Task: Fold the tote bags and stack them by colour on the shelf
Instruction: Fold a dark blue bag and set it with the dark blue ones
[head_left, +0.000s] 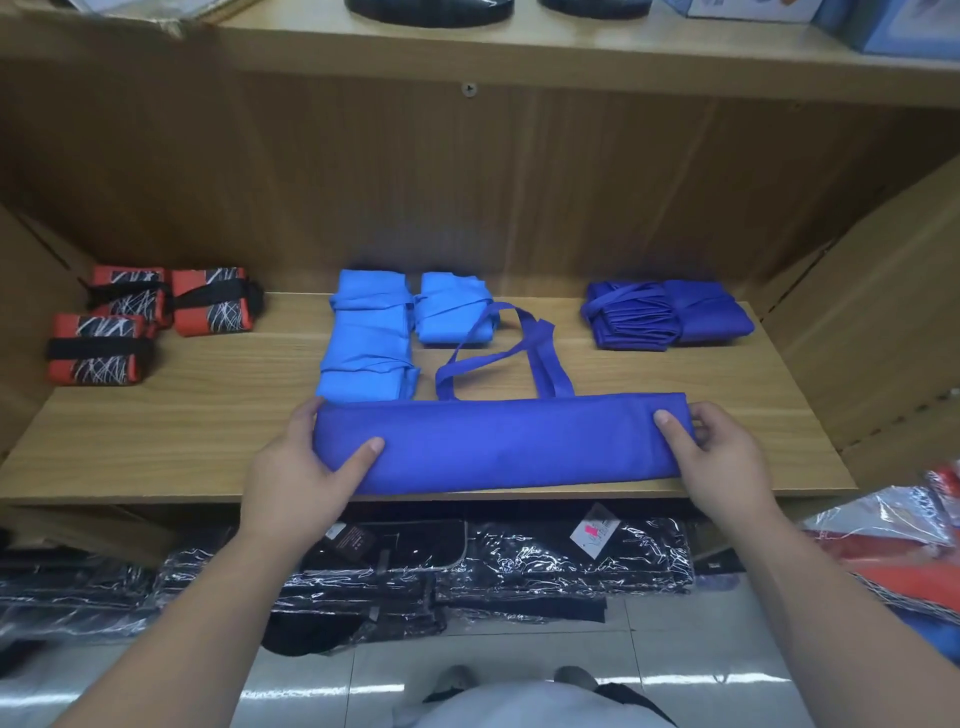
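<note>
The royal-blue fabric tote bag (498, 441) lies along the front edge of the pale wooden shelf (208, 415) in the head view. It is folded lengthwise into a long flat strip, and its blue strap handles (548, 364) trail loose toward the back, one loop lying across a light-blue bundle. The left hand (296, 467) grips the strip's left end, thumb on top and fingers tucked behind it. The right hand (722, 462) grips the right end the same way, fingers curled round the edge. Behind, three colour groups sit well apart: folded red-and-black patterned bags (150, 322) at the left, folded light-blue bags (371, 338) in the middle and folded royal-blue bags (667, 314) at the right. Plastic-wrapped black goods (467, 566) lie below the shelf.

The step in hand looks like the crosswise fold. The next move probably calls for gathering the handles and bringing one end over the other into a compact bundle. The bundle then belongs with the matching pile at the right rear, not the nearer light-blue one.
</note>
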